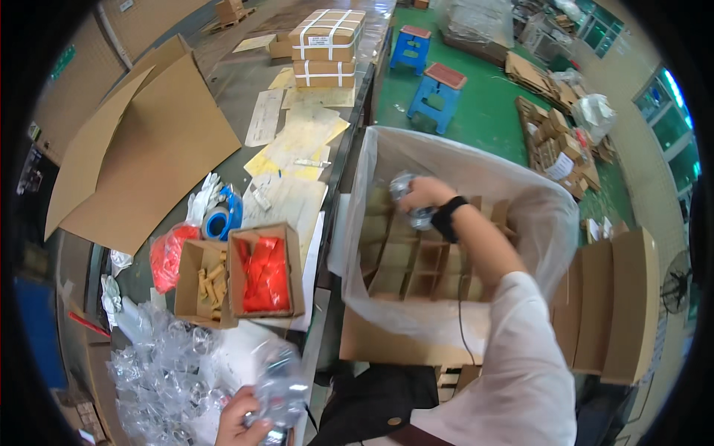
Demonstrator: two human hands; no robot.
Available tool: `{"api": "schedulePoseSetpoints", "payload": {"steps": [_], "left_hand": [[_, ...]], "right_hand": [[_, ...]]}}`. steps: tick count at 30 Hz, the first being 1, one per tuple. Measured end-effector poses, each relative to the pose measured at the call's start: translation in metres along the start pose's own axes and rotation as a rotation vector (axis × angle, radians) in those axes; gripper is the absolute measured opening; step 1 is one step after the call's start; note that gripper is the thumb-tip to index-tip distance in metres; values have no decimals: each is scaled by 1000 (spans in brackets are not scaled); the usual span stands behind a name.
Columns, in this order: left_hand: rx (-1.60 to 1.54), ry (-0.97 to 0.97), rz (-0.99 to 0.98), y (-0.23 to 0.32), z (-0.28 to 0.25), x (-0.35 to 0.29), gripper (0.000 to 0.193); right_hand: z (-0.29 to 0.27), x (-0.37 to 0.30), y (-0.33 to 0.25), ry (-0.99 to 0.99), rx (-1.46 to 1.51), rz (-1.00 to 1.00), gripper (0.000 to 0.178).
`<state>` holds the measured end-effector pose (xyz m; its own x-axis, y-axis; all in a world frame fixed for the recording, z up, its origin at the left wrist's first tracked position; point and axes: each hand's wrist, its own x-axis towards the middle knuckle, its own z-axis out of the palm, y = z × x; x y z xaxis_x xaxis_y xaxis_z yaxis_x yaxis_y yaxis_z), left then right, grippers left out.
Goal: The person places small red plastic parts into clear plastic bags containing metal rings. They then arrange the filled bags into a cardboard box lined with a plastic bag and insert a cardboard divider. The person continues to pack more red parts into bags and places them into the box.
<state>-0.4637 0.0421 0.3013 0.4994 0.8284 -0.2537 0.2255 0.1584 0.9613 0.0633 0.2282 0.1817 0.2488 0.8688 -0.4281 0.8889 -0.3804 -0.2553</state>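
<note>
My right hand [425, 195], with a black band at the wrist, reaches into a large carton [394, 343] and grips a shiny part in clear plastic [402, 183]. A translucent liner [454, 152] covers the carton's walls, and cardboard dividers [394, 259] split its inside into several cells. At the bottom of the view, my left hand [239, 420] closes around another shiny part in a clear bag [282, 383], slightly blurred. Beside it on the table lies a heap of similar clear-bagged parts [160, 372]. What exactly the parts are, I cannot make out.
Two small boxes, one with tan rolled pieces [213, 286], one with red packets [264, 276], stand near blue tape [217, 221]. A big cardboard sheet [149, 149] leans at left. Strapped cartons [327, 37] sit farther back. Blue stools [437, 100] and an open carton [613, 305] are right.
</note>
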Motion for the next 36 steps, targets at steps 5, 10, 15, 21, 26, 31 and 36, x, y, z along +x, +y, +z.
{"api": "schedulePoseSetpoints", "payload": {"steps": [5, 10, 15, 21, 26, 31, 36], "left_hand": [[-55, -310, -305, 44, 103, 159, 27], [-434, -163, -705, 26, 204, 247, 31], [-152, 118, -791, -56, 250, 328, 29], [1010, -1, -574, -157, 240, 337, 59], [1108, -292, -573, -157, 224, 297, 57], [1174, -303, -437, -152, 225, 296, 50], [1129, -480, -610, -144, 209, 298, 59]], "right_hand": [[98, 122, 28, -141, 263, -125, 72], [109, 124, 6, -381, 354, -320, 80], [147, 93, 51, 290, 641, -440, 64], [74, 9, 135, 288, 1087, -211, 35], [87, -18, 118, 11, 998, -277, 21], [173, 0, 12, 90, 426, -615, 15], [223, 13, -38, 47, -84, -537, 15]]}}
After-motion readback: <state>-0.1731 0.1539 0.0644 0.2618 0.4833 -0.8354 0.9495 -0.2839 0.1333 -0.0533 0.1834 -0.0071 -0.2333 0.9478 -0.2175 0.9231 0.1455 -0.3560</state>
